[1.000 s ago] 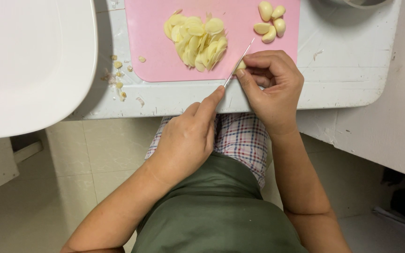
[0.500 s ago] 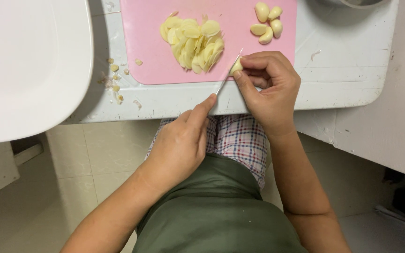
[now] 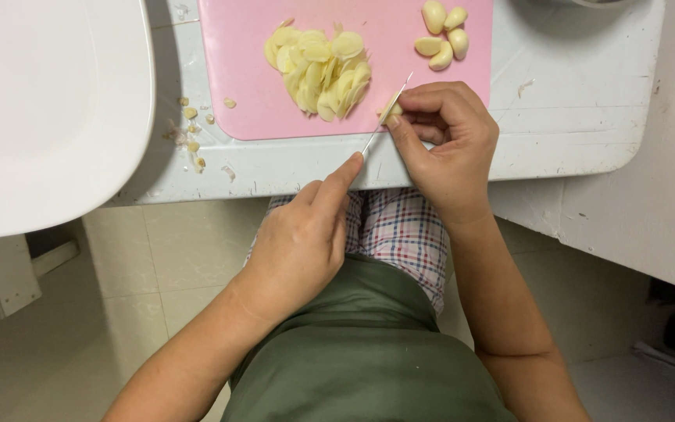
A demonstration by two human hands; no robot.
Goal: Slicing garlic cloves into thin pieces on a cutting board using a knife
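- Left hand (image 3: pixel 298 246) grips a thin knife (image 3: pixel 387 113), forefinger along its spine.
- Right hand (image 3: pixel 447 137) pinches a garlic clove (image 3: pixel 391 111) at the pink board's (image 3: pixel 251 78) near edge — slice pile (image 3: pixel 319 70) beside, whole cloves (image 3: pixel 443 35) at the far right corner.

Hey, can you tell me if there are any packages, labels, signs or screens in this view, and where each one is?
None in view: only a pink cutting board with garlic slices, whole cloves, the left hand holding a knife, and the right hand holding a clove.
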